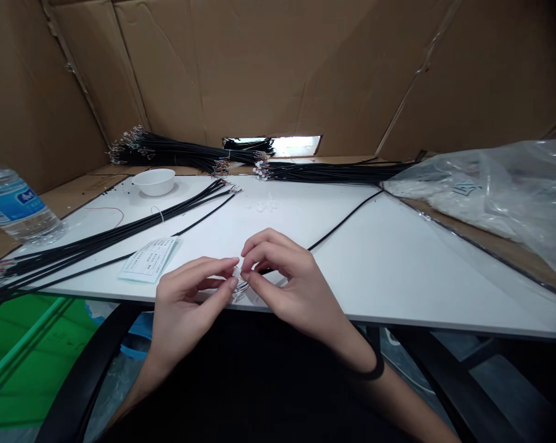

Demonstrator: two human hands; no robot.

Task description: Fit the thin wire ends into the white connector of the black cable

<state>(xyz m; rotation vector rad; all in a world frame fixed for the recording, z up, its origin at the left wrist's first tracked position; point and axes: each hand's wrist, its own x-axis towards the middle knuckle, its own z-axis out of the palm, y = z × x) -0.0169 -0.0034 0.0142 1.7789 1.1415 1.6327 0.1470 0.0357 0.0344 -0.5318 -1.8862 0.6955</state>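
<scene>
The left hand (189, 295), thumb and forefinger pinched nearly together, holds a small white connector (236, 272) at the table's front edge, while the right hand (284, 277), fingers curled, grips the thin bare wires (243, 286) beside it. Near the left hand lies a pale printed label (149, 259), its small lines too blurred to read, beside smooth black cables (106, 232). Farther out on the glossy white table (398, 264) are a round white bowl (154, 182), a ribbed clear bottle (19, 203) with a blue label, and a crinkled plastic bag (490, 197) bearing unclear handwriting.
</scene>
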